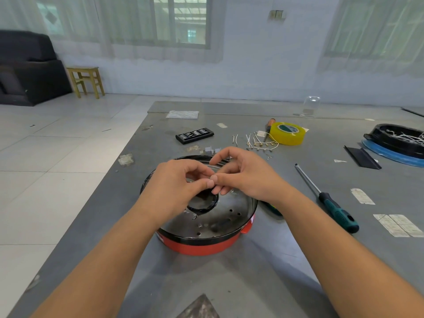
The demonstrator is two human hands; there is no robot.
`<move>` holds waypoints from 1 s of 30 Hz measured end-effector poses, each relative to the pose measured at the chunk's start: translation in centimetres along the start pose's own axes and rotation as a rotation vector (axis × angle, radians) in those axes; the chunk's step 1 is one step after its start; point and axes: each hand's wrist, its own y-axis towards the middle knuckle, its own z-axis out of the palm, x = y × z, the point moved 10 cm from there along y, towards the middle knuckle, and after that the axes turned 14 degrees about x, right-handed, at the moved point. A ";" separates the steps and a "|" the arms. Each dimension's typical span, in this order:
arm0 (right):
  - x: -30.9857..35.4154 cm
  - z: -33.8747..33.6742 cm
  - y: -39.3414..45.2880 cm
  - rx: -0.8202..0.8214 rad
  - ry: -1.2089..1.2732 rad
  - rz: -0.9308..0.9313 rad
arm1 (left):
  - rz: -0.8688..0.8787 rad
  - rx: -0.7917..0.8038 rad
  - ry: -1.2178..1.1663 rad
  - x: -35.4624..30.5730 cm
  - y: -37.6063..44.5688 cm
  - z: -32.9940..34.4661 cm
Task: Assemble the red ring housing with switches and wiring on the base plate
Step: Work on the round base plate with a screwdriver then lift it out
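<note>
We judge the job early: the red ring housing (206, 245) sits on the counter (286, 260) around the metal base plate (231, 216). Our left hand (176, 182) and right hand (243, 173) pinch something tiny above it, while loose wires (259, 142) lie unfitted.

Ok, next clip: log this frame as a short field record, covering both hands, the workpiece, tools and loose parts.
workpiece: red ring housing on the grey table, metal plate inside it
left hand: over the housing, fingers curled, fingertips meeting the right hand's
right hand: fingers curled, pinching something too small to identify
tools: green-handled screwdriver to the right; bit set beyond
loose parts: short wires beside yellow tape roll
</note>
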 end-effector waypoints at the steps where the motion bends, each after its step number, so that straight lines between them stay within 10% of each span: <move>1: 0.0 0.0 0.0 0.009 0.011 -0.002 | 0.000 -0.008 -0.005 0.1 -0.1 0.0; 13: 0.5 -0.7 -0.2 0.105 -0.048 0.018 | 0.044 -0.073 -0.049 0.3 -0.8 -0.1; 20: 1.5 -11.9 -5.1 -0.642 -0.698 0.239 | -0.011 -0.134 -0.045 0.6 -0.8 -0.8; 24: -4.5 -11.9 -4.9 -0.251 -0.836 0.768 | -0.033 -0.125 -0.061 0.7 -0.7 -0.5; 30: -8.2 -8.4 -4.5 0.066 -0.783 0.939 | -0.054 -0.120 -0.043 0.5 -0.7 -0.5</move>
